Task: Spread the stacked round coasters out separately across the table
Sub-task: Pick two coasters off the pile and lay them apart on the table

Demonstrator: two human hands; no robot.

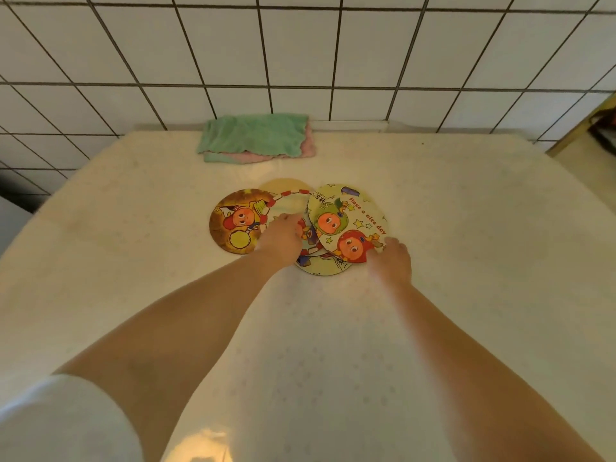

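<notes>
Several round cartoon coasters lie overlapping in a loose fan at the middle of the table (466, 228). A brown-toned coaster (233, 223) sits at the left. A plain beige coaster (283, 185) peeks out at the back. A star-printed coaster reading "Have a nice day" (346, 221) is on top at the right, its near edge lifted. My left hand (281, 236) presses down on the coasters in the middle. My right hand (391, 256) pinches the near right edge of the "Have a nice day" coaster. Another coaster (320, 266) shows beneath at the front.
A folded green cloth on a pink one (256, 136) lies at the back of the table against the white tiled wall (300, 55). The table edge drops off at the left and at the far right.
</notes>
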